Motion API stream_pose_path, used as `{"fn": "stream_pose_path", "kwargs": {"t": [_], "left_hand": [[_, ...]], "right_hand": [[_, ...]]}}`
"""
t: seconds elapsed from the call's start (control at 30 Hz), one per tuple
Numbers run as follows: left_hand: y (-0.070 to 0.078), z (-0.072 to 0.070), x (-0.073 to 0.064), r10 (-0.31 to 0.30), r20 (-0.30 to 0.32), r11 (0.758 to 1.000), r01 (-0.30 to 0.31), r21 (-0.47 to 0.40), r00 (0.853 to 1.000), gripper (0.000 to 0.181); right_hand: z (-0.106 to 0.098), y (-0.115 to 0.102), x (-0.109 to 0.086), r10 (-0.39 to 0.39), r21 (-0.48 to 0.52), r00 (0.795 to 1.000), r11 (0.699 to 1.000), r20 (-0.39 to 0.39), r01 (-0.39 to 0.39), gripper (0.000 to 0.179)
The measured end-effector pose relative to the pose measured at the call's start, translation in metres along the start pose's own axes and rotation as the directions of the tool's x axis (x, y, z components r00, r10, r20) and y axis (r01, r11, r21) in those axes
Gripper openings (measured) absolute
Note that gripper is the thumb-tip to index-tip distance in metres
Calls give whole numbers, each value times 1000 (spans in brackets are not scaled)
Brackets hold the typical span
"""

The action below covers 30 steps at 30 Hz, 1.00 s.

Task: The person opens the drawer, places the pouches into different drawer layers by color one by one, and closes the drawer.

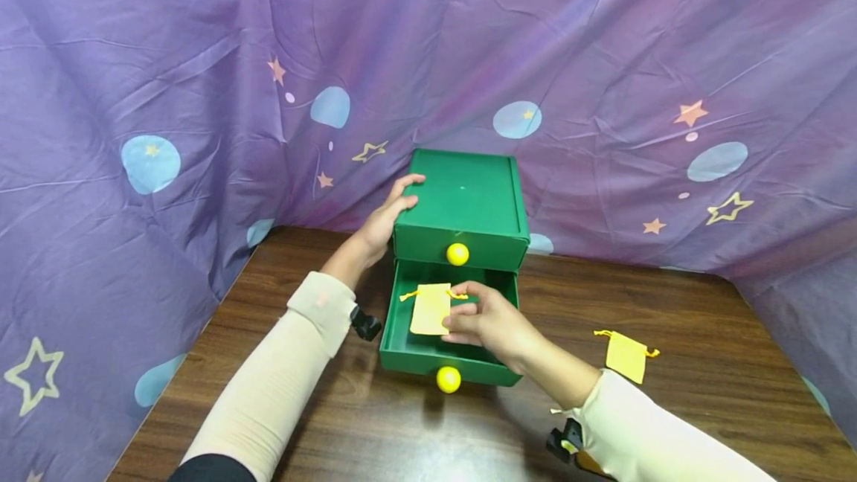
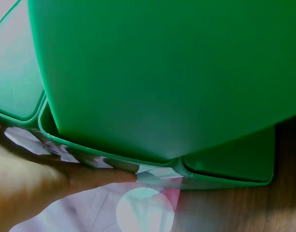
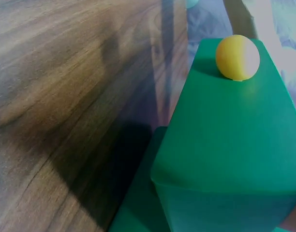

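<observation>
A green two-drawer cabinet (image 1: 462, 195) stands on the table with its lower drawer (image 1: 415, 360) pulled out. My left hand (image 1: 383, 223) rests against the cabinet's left side, fingertips at the top edge; in the left wrist view a finger (image 2: 97, 178) lies straight along that side. Inside the open drawer's outline, my right hand (image 1: 492, 324) pinches a small yellow drawstring pouch (image 1: 430, 309) by its right edge. The right wrist view shows the drawer front with a yellow round knob (image 3: 237, 57); that hand's fingers are hidden there.
Another yellow drawstring pouch (image 1: 626, 357) lies on the brown wooden table (image 1: 696, 318), right of the cabinet. The upper drawer is closed and has its own yellow knob (image 1: 457, 254). A purple patterned curtain (image 1: 428, 43) hangs behind the cabinet and along both sides.
</observation>
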<state>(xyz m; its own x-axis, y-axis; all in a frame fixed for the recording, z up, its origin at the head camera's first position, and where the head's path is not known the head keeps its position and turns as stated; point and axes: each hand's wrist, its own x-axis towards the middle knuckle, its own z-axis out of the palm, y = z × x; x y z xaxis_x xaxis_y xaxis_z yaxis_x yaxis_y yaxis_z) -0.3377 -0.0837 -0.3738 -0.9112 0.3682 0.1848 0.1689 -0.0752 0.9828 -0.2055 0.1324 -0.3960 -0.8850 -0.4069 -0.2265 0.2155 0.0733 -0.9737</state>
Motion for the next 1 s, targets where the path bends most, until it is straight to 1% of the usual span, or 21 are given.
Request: {"fn": "stream_pose_path", "kwargs": {"t": [0.23,0.4,0.7,1.0], "left_hand": [[0,-1,0,-7,0,1000,7,-10,1000,52],[-1,0,2,1,-4,1000,-1,-19,1000,53],[-2,-1,1,2,-10,1000,-2,-10,1000,53],[-1,-1,0,-11,-8,1000,11,-27,1000,53]], "right_hand": [[1,3,9,21,12,999,1000,31,-21,52],[1,11,15,47,-2,998,999,41,-47,52],[4,15,14,46,-39,998,998,36,-44,53],[4,15,14,48,-62,999,997,23,-46,53]]}}
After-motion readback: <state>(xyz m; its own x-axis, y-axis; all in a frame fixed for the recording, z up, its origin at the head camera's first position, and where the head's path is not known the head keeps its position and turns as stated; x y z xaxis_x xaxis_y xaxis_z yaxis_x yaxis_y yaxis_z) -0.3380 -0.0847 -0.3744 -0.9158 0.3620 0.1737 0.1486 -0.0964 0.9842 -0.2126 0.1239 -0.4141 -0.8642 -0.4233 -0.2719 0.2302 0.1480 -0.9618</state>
